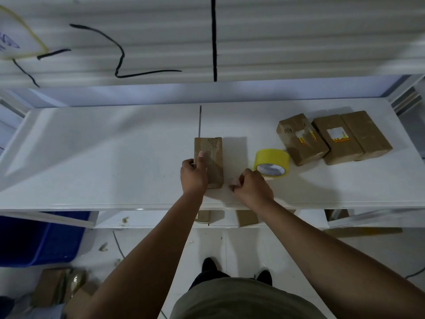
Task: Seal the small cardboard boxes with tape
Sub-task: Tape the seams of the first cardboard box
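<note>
The box point(213, 153) lies on the table point(115, 157), near its front edge, with the long side pointing away from the person. The left grip point(194, 174) holds it from the left side, with the thumb laid on the top face. The right grip point(249, 184) has its fingers curled, just right of the box and touching or almost touching the tape roll point(272, 160). I cannot tell whether it pinches a tape end or nothing.

The main risk, I think, is the tape. A loose end can fold on itself or stick to the fingers. If it is pulled across at an angle, it will miss the seam. The box is held from one side only, so a pull to the right may slide or turn it. Three other boxes point(337, 139) lie well apart on the right and should not disturb.
</note>
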`<state>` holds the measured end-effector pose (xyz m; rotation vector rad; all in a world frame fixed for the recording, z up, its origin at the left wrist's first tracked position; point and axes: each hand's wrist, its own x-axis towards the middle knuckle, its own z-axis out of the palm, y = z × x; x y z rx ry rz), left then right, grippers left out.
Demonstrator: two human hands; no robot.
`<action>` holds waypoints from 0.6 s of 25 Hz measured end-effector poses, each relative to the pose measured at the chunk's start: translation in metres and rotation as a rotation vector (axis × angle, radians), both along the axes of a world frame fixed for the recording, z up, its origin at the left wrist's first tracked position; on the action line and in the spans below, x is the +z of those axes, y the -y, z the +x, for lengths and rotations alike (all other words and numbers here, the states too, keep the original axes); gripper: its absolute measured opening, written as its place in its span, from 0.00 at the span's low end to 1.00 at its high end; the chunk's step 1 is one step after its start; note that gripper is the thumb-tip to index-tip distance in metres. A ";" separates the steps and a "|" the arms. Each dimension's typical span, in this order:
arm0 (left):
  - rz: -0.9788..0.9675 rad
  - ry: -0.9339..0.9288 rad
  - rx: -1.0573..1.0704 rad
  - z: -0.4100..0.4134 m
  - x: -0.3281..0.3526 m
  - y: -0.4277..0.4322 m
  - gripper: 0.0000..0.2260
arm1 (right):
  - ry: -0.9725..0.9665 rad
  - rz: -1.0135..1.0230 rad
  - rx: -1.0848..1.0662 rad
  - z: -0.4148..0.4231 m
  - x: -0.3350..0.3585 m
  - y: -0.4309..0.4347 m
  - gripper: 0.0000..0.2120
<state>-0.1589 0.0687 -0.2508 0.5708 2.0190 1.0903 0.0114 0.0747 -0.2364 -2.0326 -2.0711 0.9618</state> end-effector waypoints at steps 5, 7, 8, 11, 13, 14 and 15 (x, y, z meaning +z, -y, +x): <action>-0.010 0.033 0.014 -0.001 -0.001 -0.002 0.26 | -0.559 -0.097 -0.188 0.006 0.006 0.004 0.02; -0.003 0.027 0.009 -0.002 -0.001 0.001 0.25 | -0.659 -0.105 -0.218 0.001 0.010 -0.003 0.05; 0.005 0.023 0.005 -0.002 -0.001 0.002 0.24 | -0.647 -0.089 -0.212 -0.003 0.013 -0.007 0.05; 0.029 0.015 0.000 -0.003 0.000 0.005 0.23 | -0.568 -0.034 -0.196 -0.016 0.018 -0.016 0.03; 0.042 0.004 -0.003 -0.002 0.000 0.006 0.25 | -0.576 -0.023 -0.201 -0.023 0.020 -0.018 0.04; 0.046 -0.003 -0.006 -0.002 0.000 0.007 0.25 | -0.585 -0.006 -0.203 -0.024 0.020 -0.018 0.04; 0.049 -0.004 -0.008 -0.002 -0.001 0.007 0.25 | -0.591 0.017 -0.199 -0.025 0.021 -0.018 0.03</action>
